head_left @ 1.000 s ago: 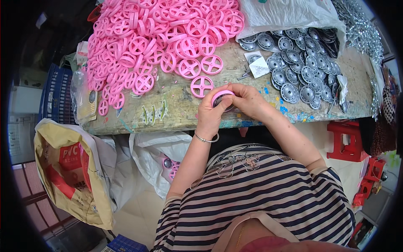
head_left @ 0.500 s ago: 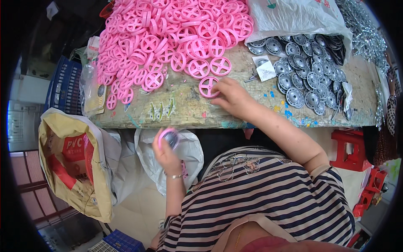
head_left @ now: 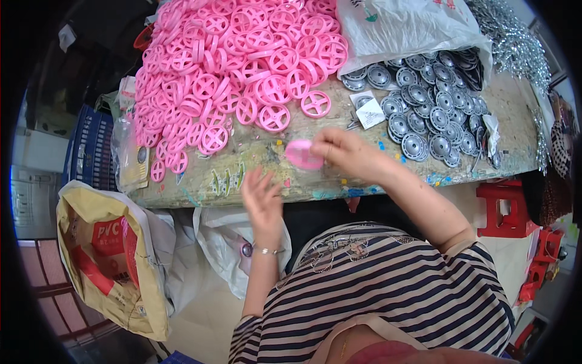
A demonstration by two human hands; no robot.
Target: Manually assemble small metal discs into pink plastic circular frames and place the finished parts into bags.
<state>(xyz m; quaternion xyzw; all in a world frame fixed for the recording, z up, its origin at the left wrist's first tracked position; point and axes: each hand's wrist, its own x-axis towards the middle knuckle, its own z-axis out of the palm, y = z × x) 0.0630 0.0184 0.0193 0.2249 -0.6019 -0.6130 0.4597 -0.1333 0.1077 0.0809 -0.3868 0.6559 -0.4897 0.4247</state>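
Observation:
Between the thumb and fingers of my right hand (head_left: 345, 153) is a pink plastic wheel ring (head_left: 298, 155), lifted over the front of the worktable and slightly blurred. My left hand (head_left: 262, 197) holds nothing; its fingers are spread, at the table's front edge above a white bag (head_left: 212, 233). In that bag lies a piece with a grey disc in it (head_left: 247, 249). A large heap of pink wheel rings (head_left: 236, 54) covers the back left of the table. Grey hubcap-like discs (head_left: 439, 115) spill from a white plastic bag (head_left: 412, 30) at the right.
The worn wooden table (head_left: 364, 176) carries scraps of paint and several thin green-and-white pieces (head_left: 227, 181). A white label (head_left: 370, 114) lies by the discs. An open yellow-lined sack (head_left: 109, 273) stands at left, a red stool (head_left: 503, 209) at right, silver tinsel (head_left: 515, 42) at back right.
My left hand has let go of a pink wheel with a grey disc and risen toward the table edge. My right hand has picked up a pink ring and drawn it nearer.

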